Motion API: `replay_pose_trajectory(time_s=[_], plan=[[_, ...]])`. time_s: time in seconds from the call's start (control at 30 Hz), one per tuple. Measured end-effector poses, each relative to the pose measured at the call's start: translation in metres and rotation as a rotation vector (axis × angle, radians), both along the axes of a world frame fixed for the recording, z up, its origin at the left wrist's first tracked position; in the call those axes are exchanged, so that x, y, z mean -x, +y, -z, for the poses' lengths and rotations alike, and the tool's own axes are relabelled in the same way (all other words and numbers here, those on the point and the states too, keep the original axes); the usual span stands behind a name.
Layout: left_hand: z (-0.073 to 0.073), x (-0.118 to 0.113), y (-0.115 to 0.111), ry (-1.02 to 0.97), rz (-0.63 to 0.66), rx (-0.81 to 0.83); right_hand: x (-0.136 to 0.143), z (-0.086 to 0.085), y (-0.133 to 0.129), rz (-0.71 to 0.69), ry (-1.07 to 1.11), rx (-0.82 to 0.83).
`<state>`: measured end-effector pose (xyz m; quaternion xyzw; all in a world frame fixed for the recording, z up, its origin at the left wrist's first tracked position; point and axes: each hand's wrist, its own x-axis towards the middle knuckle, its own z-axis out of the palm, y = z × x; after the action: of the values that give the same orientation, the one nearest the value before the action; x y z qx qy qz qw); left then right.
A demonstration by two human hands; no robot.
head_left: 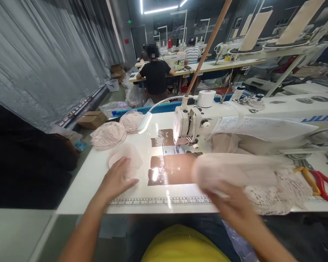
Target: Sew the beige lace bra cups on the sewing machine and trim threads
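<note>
On the left of the white sewing table (90, 187), my left hand (118, 181) rests against a sheer pale fabric piece (133, 157), thumb and fingers apart. My right hand (226, 198) is blurred by motion and grips a pale pink fabric piece (232, 167) right of the brown taped patches (177, 169). Its fingers are partly hidden by the cloth. The head of a sewing machine (190, 123) stands behind these patches. Beige lace fabric (273, 194) lies beside my right hand.
Two stacks of round lace pieces (109, 135) sit at the table's back left. Red-handled scissors (324, 185) lie at the far right. A ruler strip (164, 201) runs along the front edge. Behind, a person in a black shirt (155, 78) sits at another table.
</note>
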<state>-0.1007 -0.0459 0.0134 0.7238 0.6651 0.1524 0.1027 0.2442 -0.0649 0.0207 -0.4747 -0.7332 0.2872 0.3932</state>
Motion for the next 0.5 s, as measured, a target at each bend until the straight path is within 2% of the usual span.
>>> replay_pose_trajectory(time_s=[0.03,0.07,0.13,0.17,0.2,0.23,0.33,0.4,0.43,0.47,0.5], plan=[[-0.008,-0.011,-0.006,-0.092,0.093,0.031,0.017,0.0,0.003,-0.147,0.016,0.055],[-0.016,-0.023,-0.012,-0.213,0.247,0.096,0.033,0.001,0.006,-0.409,-0.007,0.147],[-0.027,-0.046,-0.021,-0.462,0.524,0.323,0.057,-0.001,0.008,-0.574,-0.009,0.127],[-0.029,-0.054,-0.023,-0.559,0.571,0.417,0.062,-0.003,0.009,-0.595,-0.023,0.088],[-0.028,-0.057,-0.025,-0.633,0.556,0.464,0.064,-0.005,0.01,-0.556,-0.031,0.026],[-0.025,-0.057,-0.026,-0.671,0.482,0.456,0.061,-0.007,0.011,-0.498,-0.032,-0.033],[-0.01,-0.039,-0.026,-0.612,0.075,0.207,0.045,-0.01,0.017,-0.217,0.019,-0.17],[0.0,-0.03,-0.028,-0.611,-0.124,0.08,0.037,-0.007,0.023,-0.054,0.06,-0.203],[0.004,-0.03,-0.03,-0.686,-0.154,0.075,0.036,-0.005,0.025,-0.011,0.067,-0.183],[0.007,-0.034,-0.031,-0.812,-0.121,0.119,0.038,-0.002,0.027,-0.008,0.068,-0.128],[0.008,-0.041,-0.034,-0.969,-0.03,0.204,0.042,0.001,0.029,-0.044,0.078,-0.032]])
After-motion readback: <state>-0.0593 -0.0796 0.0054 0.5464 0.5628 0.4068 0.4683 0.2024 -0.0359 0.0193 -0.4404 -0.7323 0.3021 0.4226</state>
